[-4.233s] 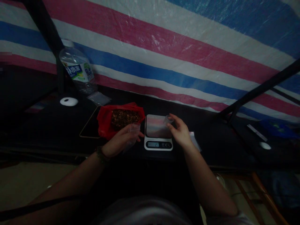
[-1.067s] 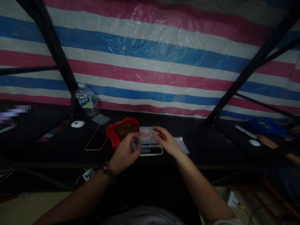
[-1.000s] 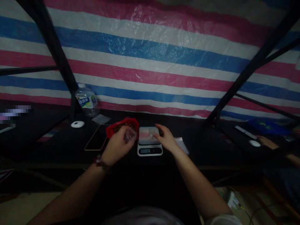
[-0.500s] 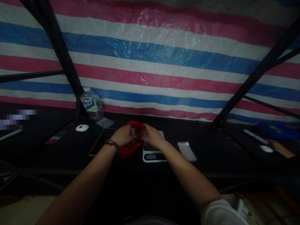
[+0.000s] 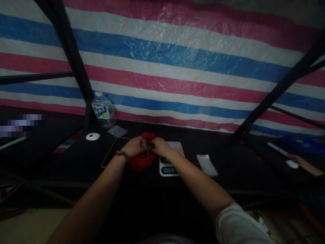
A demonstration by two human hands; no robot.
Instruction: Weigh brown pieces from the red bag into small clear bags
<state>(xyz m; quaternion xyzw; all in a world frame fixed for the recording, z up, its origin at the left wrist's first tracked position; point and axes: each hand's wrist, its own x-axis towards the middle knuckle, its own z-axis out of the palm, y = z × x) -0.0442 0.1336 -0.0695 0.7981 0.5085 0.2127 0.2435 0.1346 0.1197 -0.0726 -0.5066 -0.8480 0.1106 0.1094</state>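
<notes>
A red bag (image 5: 142, 164) lies open on the black table between my hands, with small dark brown pieces (image 5: 146, 155) in its mouth. My left hand (image 5: 134, 147), a beaded bracelet at its wrist, is closed on a small clear plastic bag (image 5: 144, 145) above the red bag. From the right, my right hand (image 5: 160, 147) reaches over the bag with its fingers bent together by the clear bag and the brown pieces. Its fingertips are partly hidden, so what they pinch is unclear. Under my right wrist stands a white digital scale (image 5: 179, 149) with a small display.
A phone (image 5: 111, 156) lies left of the red bag. Behind it are a clear plastic bottle (image 5: 103, 113), a plastic packet (image 5: 117, 130) and a white oval device (image 5: 92, 136). Clear bags (image 5: 207, 165) lie right of the scale. Another person's hand (image 5: 301, 161) is at far right.
My right hand has moved in left and lower over the red bag, closer to my left hand. The clear bag stays in my left hand. The whole view has shifted slightly.
</notes>
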